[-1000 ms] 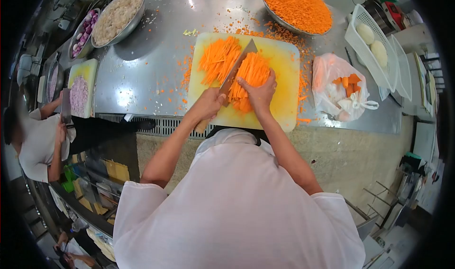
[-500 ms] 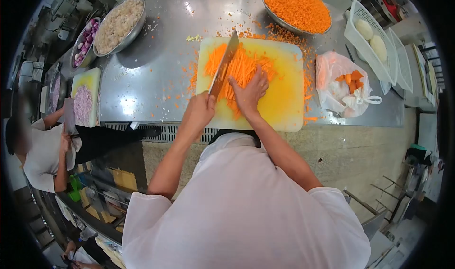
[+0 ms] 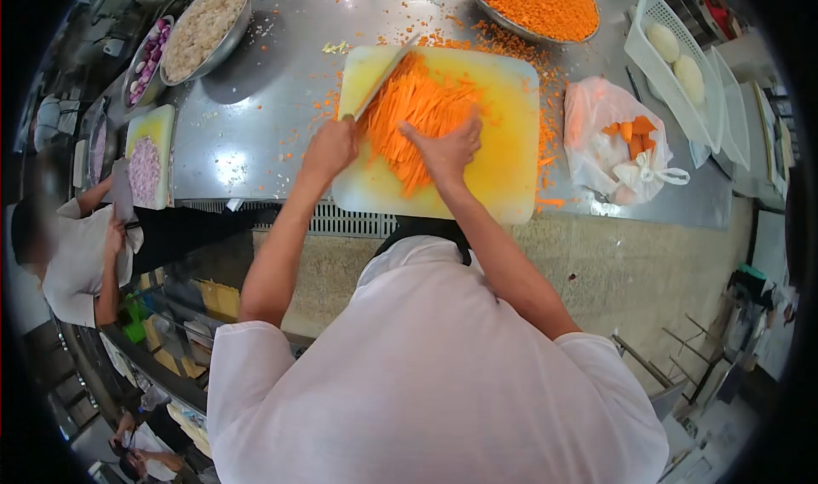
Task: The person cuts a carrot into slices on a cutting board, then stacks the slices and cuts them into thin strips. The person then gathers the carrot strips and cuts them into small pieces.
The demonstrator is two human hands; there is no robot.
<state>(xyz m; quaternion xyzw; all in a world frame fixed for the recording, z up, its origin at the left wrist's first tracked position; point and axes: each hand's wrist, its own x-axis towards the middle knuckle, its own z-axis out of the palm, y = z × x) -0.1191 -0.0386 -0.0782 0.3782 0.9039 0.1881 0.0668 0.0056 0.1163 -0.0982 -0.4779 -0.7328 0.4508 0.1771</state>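
Observation:
My left hand (image 3: 332, 147) is closed round the handle of a large knife (image 3: 385, 79), whose blade slants up and away along the left side of a pile of orange carrot strips (image 3: 417, 109). Thumb and fingers wide apart, my right hand (image 3: 445, 147) touches the near right side of the pile. The strips lie on a white cutting board (image 3: 503, 177) with yellow stains. Some fingertips of my right hand are blurred against the strips.
A bowl of chopped carrot (image 3: 537, 5) stands beyond the board. On the right are a plastic bag (image 3: 596, 135) with carrot pieces and a white basket (image 3: 639, 45). Two bowls, one of pale chopped food (image 3: 209, 32), stand left, near a co-worker (image 3: 89, 254) holding a cleaver.
The knife has moved from among the strips to the pile's left edge and tilted over. My left hand has moved left, and the strips, parted a second ago, now form one pile.

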